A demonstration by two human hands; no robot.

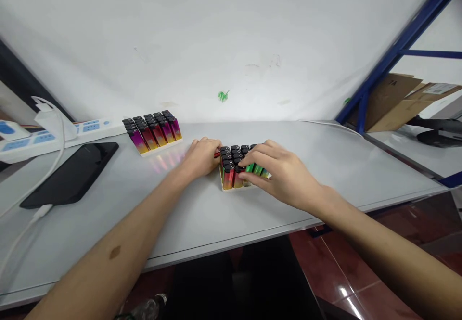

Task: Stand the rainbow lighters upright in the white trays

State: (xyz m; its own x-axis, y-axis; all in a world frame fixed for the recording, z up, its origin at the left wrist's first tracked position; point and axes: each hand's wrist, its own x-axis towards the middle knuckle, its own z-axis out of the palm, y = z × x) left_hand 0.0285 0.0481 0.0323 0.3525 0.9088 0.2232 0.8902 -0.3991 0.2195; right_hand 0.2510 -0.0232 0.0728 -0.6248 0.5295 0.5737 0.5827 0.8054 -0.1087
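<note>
A white tray of colourful lighters with black tops (228,177) stands on the grey table, between my hands. My left hand (204,156) is at the tray's left side, its fingers curled round a red lighter that shows only in part. My right hand (276,168) reaches over the right part of the tray, thumb and fingers closed at a lighter in the front row; its fingers cover several green and red lighters. A second tray of purple, red and yellow lighters (155,134) stands further back on the left, touched by neither hand.
A black phone (72,173) with a white cable lies at the left. Behind it is a white power strip (43,138) with plugs. A white wall (231,45) rises behind the table. Cardboard boxes (393,101) and a blue metal frame (390,60) stand at the right.
</note>
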